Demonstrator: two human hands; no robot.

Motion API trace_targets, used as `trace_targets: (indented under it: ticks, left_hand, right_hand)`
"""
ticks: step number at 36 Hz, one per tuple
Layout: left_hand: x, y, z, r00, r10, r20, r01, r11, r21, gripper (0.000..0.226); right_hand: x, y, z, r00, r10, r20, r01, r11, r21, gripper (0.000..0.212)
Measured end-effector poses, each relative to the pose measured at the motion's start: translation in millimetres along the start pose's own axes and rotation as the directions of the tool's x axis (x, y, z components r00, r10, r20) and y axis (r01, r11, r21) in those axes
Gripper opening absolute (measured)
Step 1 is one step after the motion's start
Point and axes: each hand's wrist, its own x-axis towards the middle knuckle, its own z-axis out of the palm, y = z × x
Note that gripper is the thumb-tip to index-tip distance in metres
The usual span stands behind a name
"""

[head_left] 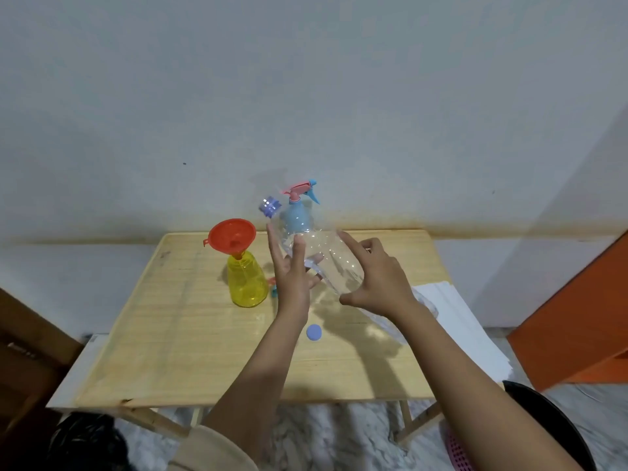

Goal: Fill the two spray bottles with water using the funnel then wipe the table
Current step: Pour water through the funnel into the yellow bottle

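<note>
A large clear plastic bottle with ribbed, thin walls is held tilted above the middle of the table, its open purple-ringed neck raised toward the far edge and its base lowered toward the right edge. How much water is inside cannot be told through the glare. The right hand is laid over the upper side of the bottle, fingers spread and curved around it with the thumb underneath. The left hand is pressed against the bottle's left side with the fingers straight and loosely fanned — a flat support more than a closed grasp.

Near the far-left part of the tabletop a yellow translucent spray bottle stands upright, squat and cone-shaped, its sprayer removed; a glossy red-orange funnel is seated in its mouth. No water level can be made out in it. Behind the clear bottle, close to the far edge, a pale blue spray bottle stands with its pink and blue trigger head fitted. A small round purple cap lies flat near the centre of the pale, grained wooden surface. A white sheet-like thing — cloth or paper cannot be told — hangs off the right edge.
</note>
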Motion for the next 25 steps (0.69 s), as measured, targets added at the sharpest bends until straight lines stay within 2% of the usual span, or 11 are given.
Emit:
trace_targets:
  ticks: [7, 15, 25]
  left_hand:
    - [-3, -2, 36, 0.974, 0.135, 0.184, -0.171, 0.965, 0.200, 0.067]
    - [-6, -18, 79, 0.897, 0.180, 0.404, -0.313, 0.904, 0.291, 0.071]
    - [2, -34, 99, 0.863, 0.154, 0.480, -0.366, 0.847, 0.386, 0.070]
  right_hand:
    - [-19, 31, 10, 0.985, 0.085, -0.150, -0.033, 0.946, 0.323, 0.115]
    - [-14, 67, 14, 0.943, 0.237, -0.234, -0.144, 0.923, 0.356, 0.118]
    - [4, 91, 19, 0.940, 0.288, -0.181, -0.194, 0.892, 0.407, 0.117]
